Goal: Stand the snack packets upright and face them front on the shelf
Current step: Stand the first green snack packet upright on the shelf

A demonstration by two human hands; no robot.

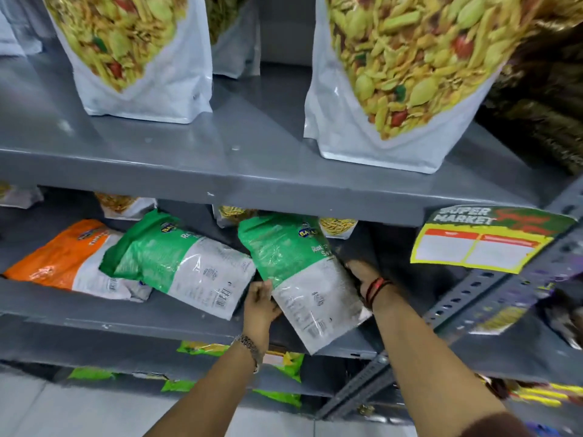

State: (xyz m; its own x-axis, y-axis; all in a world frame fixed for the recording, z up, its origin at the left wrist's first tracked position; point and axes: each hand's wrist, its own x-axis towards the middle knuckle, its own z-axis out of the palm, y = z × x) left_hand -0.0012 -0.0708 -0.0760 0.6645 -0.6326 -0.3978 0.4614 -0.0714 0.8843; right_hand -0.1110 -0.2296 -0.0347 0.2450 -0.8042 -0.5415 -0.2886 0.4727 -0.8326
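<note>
A green-and-white snack packet (296,272) leans tilted on the middle grey shelf (126,313), its bottom corner hanging past the front edge. My left hand (260,302) grips its left side and my right hand (362,274) holds its right side. To the left a second green-and-white packet (176,263) lies flat on its back, partly over an orange-and-white packet (63,257) that also lies flat.
Two large white mixture pouches (142,58) (397,83) stand upright on the upper shelf (252,171). Small yellow packets (337,227) stand at the back of the middle shelf. A supermarket price tag (485,241) hangs on the slotted upright (473,294) at right. Green packets (284,364) fill the lower shelf.
</note>
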